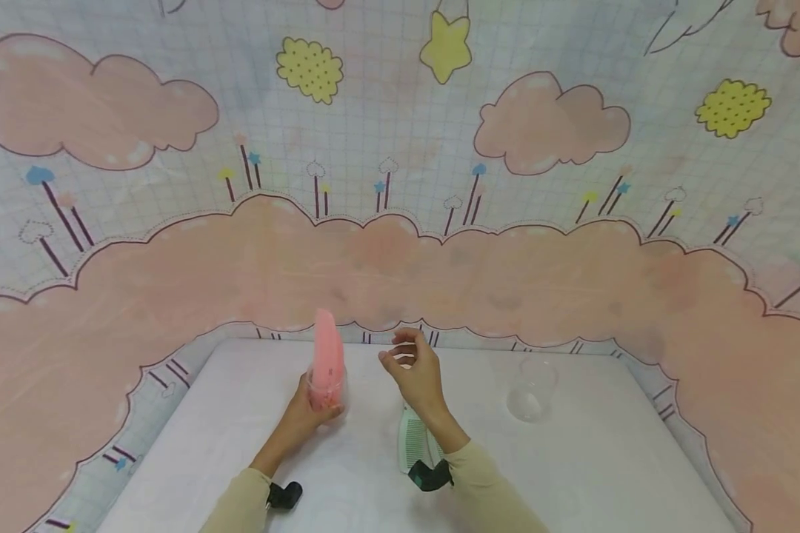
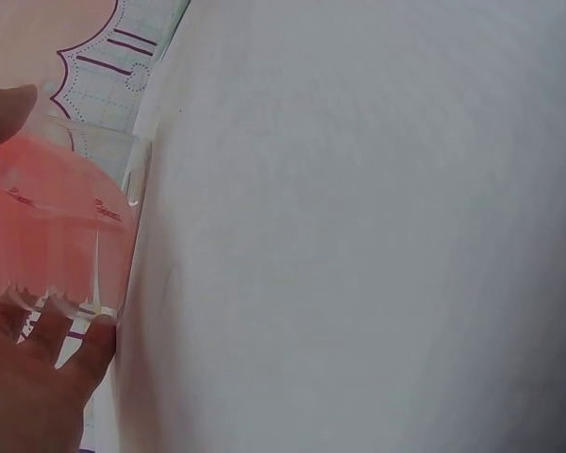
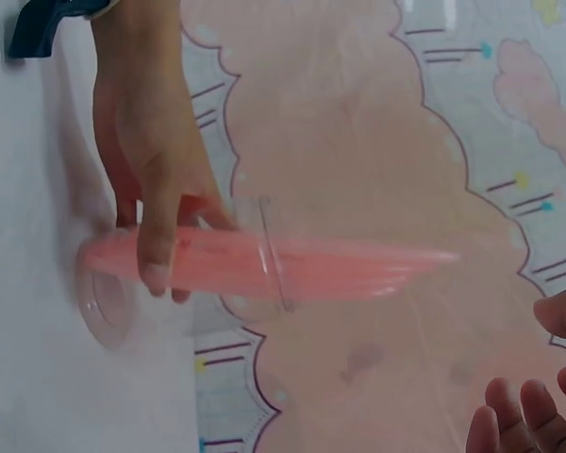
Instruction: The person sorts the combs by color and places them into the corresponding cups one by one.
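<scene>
My left hand (image 1: 310, 407) grips a clear plastic cup (image 2: 113, 151), its thumb on one side and fingers round the other. Flat, rounded pink pieces (image 1: 329, 348) with small dark printing stand upright in the cup, layered together and rising well above its rim; they look like combs. To the right of the cup, my right hand (image 1: 416, 370) is raised over the table with loosely bent fingers, thumb apart from them and nothing between. Below the right wrist lie pale green combs (image 1: 413, 437), partly hidden by that arm.
Another clear cup (image 1: 530, 392) stands on the right side of the white table (image 1: 587, 459). Behind the table hangs a patterned cloth (image 1: 400, 274) with clouds and stars. Dark straps with black pieces (image 1: 285, 494) sit at both wrists.
</scene>
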Motion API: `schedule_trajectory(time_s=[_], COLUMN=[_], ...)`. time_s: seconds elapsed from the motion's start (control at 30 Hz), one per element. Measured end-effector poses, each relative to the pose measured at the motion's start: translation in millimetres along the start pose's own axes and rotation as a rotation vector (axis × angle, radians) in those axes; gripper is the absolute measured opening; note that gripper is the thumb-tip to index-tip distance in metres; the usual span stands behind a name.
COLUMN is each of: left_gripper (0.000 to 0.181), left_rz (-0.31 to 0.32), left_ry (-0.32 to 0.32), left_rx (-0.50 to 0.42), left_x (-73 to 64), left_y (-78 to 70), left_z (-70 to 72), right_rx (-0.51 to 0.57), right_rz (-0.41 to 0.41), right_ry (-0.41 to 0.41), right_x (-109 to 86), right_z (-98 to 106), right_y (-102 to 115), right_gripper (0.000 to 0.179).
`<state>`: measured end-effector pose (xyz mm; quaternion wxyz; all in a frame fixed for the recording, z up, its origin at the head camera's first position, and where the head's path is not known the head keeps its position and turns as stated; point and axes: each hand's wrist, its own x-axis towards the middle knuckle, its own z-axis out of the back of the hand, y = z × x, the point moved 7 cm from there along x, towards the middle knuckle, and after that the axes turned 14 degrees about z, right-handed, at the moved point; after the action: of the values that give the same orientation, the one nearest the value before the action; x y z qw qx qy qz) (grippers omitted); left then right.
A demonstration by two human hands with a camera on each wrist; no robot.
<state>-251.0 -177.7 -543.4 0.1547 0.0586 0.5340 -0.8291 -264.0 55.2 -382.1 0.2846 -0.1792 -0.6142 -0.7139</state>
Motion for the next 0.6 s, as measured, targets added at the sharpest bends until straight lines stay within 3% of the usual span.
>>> schedule_trajectory(time_s=[0.1, 0.6], left_gripper=[0.109, 0.108], left_rz=[-0.005, 0.018], left_ry=[0.010, -0.014], left_rx=[-0.003, -0.015], left_x=[0.9, -2.1], left_y=[0.4, -4.6], left_z=[-0.8, -4.4], right_rx=[-0.002, -0.011], right_rz=[0.021, 0.023], right_ry=[-0.003, -0.045], right_x=[-1.3, -6.4], right_z=[15.4, 64.4], right_y=[14.5, 9.1], right_gripper=[0.037, 0.038])
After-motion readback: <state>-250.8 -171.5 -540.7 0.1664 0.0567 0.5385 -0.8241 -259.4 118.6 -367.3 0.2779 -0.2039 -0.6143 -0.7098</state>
